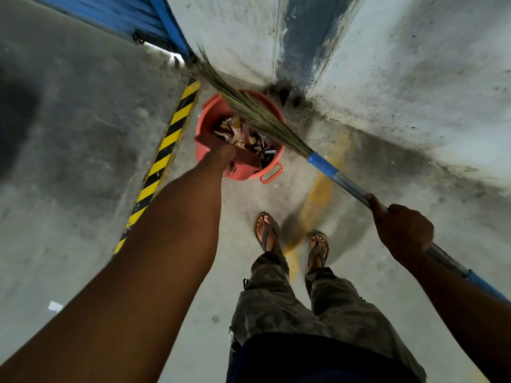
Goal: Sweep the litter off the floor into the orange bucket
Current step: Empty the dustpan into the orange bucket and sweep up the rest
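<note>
The orange bucket (213, 117) stands on the concrete floor near the wall corner, with mixed litter (249, 139) inside it. My left hand (222, 158) grips a reddish dustpan (218, 146) tilted over the bucket's near rim. My right hand (401, 228) holds the metal handle of a broom (326, 168) with blue wraps. Its straw bristles (249, 106) stretch across the top of the bucket toward the far left.
A yellow-and-black striped curb (163, 158) runs along the left of the bucket. A blue metal door (132, 17) is at the far left, stained white walls (414, 78) behind. A white paper scrap (55, 306) lies on the floor at the left. My sandalled feet (290, 239) stand below the bucket.
</note>
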